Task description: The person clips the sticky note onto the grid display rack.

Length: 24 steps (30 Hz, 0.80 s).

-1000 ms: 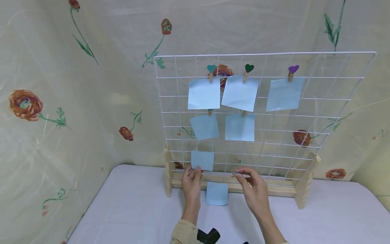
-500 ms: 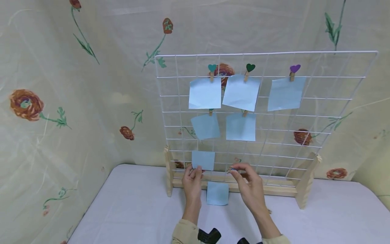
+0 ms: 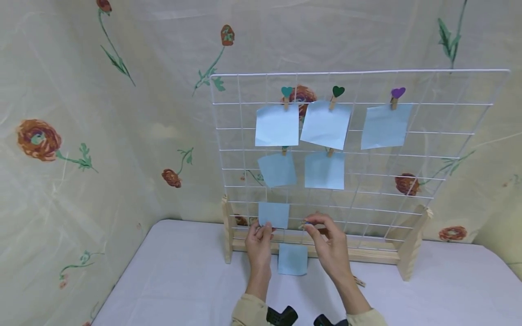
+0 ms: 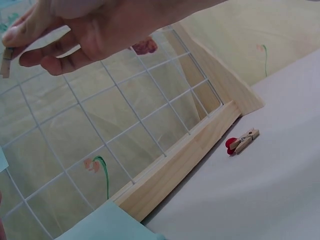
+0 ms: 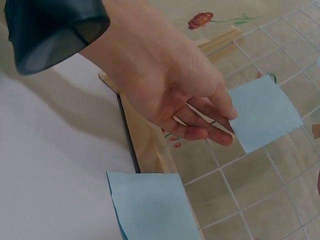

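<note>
My left hand [image 3: 259, 242] pinches the lower edge of a pale blue paper note [image 3: 274, 214] held flat against the white wire grid; the right wrist view shows its thumb on the note [image 5: 265, 115]. My right hand [image 3: 329, 242] pinches a small wooden clothespin [image 4: 6, 63] between thumb and fingertips, right of that note and apart from it. A bit of blue shows at the clothespin in the head view. Another blue note or stack of notes [image 3: 292, 259] stands at the grid's wooden base, between my forearms.
Several blue notes [image 3: 325, 170] hang higher on the grid [image 3: 375, 181], the top ones under heart clothespins [image 3: 398, 93]. Wooden end pieces [image 3: 415, 244] hold the grid up on the white table [image 3: 456, 290]. A red-heart clothespin [image 4: 242, 141] lies on the table behind my right wrist.
My right hand has moved left with its clothespin, closer to the note. The clothespin on the table has come into sight beside the right forearm. My left hand keeps its hold.
</note>
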Each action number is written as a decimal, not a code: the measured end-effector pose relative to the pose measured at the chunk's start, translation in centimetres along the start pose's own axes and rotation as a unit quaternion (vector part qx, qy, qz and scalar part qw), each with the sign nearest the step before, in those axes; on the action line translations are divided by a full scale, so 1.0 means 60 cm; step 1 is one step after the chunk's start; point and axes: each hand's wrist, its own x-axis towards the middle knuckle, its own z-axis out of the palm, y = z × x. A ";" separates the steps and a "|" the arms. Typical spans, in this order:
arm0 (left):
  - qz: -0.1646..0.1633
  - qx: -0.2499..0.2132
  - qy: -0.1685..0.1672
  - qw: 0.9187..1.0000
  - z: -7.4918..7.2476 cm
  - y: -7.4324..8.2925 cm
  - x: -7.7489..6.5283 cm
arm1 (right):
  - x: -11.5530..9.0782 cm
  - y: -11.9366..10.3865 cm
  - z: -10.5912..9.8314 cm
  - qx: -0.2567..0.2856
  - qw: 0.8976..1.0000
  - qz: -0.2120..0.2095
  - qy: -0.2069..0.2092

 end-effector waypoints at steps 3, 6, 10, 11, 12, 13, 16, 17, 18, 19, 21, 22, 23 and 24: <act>0.002 0.000 0.000 1.000 0.001 -0.001 -0.001 | 0.000 0.008 0.000 0.003 1.000 0.013 -0.004; 0.002 0.003 0.003 1.000 0.002 -0.001 -0.001 | 0.000 0.009 0.003 0.006 1.000 0.012 0.001; 0.000 0.008 0.007 1.000 0.003 -0.001 0.000 | 0.003 0.006 0.010 0.011 1.000 -0.001 0.012; 0.000 0.008 0.007 1.000 0.003 0.000 -0.001 | 0.004 0.004 0.011 0.010 1.000 -0.006 0.013; 0.000 0.007 0.006 1.000 0.003 0.000 -0.001 | 0.006 -0.002 0.012 0.009 1.000 -0.012 0.011; 0.001 0.006 0.005 1.000 0.002 0.000 -0.001 | 0.007 -0.008 0.012 0.007 1.000 -0.017 0.009; 0.007 0.003 0.001 1.000 0.003 0.000 -0.002 | 0.012 -0.027 0.012 0.003 1.000 -0.021 0.000; 0.009 0.001 -0.001 1.000 0.003 0.000 -0.003 | 0.013 -0.033 0.012 0.000 1.000 -0.020 -0.003; 0.011 0.001 -0.001 1.000 0.003 0.000 -0.003 | 0.014 -0.038 0.012 -0.002 1.000 -0.018 -0.004; 0.012 0.000 -0.002 1.000 0.003 -0.001 -0.003 | 0.015 -0.041 0.013 -0.006 1.000 -0.015 -0.005; 0.014 0.001 -0.002 1.000 0.004 0.000 -0.003 | 0.018 -0.045 0.014 -0.011 1.000 -0.015 -0.005; 0.013 0.000 -0.002 1.000 0.004 0.000 -0.002 | 0.019 -0.047 0.015 -0.014 1.000 -0.016 -0.004; 0.011 -0.002 -0.001 1.000 0.004 0.000 -0.002 | 0.020 -0.047 0.016 -0.019 1.000 -0.020 -0.003; 0.010 -0.003 0.000 1.000 0.004 0.000 -0.001 | 0.021 -0.048 0.017 -0.021 1.000 -0.022 -0.001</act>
